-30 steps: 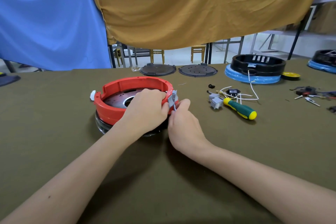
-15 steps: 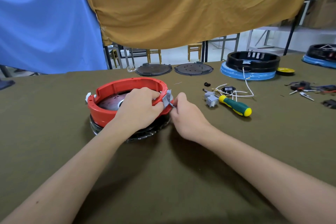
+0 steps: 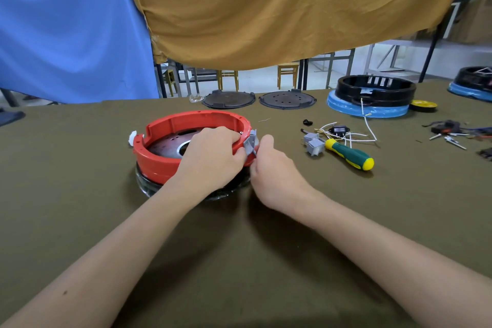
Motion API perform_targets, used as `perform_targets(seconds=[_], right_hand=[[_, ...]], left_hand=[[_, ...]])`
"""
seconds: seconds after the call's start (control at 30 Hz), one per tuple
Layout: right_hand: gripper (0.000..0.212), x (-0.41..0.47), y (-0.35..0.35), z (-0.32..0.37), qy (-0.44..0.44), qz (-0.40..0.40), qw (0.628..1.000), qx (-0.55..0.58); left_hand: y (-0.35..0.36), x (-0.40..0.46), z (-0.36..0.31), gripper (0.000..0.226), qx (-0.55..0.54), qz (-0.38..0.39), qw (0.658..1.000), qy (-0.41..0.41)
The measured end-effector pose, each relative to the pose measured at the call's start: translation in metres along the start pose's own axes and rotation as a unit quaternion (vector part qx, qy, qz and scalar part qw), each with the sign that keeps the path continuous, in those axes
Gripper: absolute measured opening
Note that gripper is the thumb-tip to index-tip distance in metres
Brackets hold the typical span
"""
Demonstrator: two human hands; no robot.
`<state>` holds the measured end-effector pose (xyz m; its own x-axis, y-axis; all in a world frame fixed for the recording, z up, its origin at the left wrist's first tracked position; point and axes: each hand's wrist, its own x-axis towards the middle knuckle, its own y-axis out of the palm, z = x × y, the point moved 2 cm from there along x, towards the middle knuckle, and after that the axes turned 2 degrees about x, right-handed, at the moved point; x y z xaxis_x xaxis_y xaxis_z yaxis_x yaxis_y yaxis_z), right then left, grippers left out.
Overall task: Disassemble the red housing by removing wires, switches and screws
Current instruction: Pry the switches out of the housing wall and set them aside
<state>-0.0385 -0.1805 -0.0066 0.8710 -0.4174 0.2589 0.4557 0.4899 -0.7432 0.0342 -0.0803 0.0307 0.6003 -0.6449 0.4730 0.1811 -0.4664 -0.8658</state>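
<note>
The round red housing (image 3: pixel 170 125) sits on a dark base at the table's centre, with a metal plate (image 3: pixel 170 145) inside it. My left hand (image 3: pixel 213 154) grips its right rim. A grey switch (image 3: pixel 250 142) sticks out at that rim's outer side. My right hand (image 3: pixel 277 170) pinches the switch from the right. Two loose grey switches (image 3: pixel 312 142) and white wires (image 3: pixel 354 137) lie to the right beside a green and yellow screwdriver (image 3: pixel 350 154).
Two dark round plates (image 3: pixel 229 100) (image 3: pixel 287 100) lie at the far edge. A black housing on a blue base (image 3: pixel 372 96) stands back right, with a yellow tape roll (image 3: pixel 423 105) beside it. More small parts (image 3: pixel 450 130) lie far right.
My right hand has slid slightly down along the grey switch, which stays at the rim. The left hand keeps its grip on the housing. The head camera shifted.
</note>
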Motion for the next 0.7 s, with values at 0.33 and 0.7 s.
perform_targets(seconds=[0.33, 0.7], right_hand=[[0.008, 0.018, -0.016, -0.015, 0.006, 0.049, 0.998, 0.043], [0.011, 0.016, -0.035, -0.018, -0.069, 0.077, 0.994, -0.025]], left_hand=[[0.0, -0.001, 0.0, 0.035, -0.009, -0.008, 1.0, -0.018], [-0.008, -0.003, 0.004, 0.037, -0.045, 0.026, 0.999, -0.013]])
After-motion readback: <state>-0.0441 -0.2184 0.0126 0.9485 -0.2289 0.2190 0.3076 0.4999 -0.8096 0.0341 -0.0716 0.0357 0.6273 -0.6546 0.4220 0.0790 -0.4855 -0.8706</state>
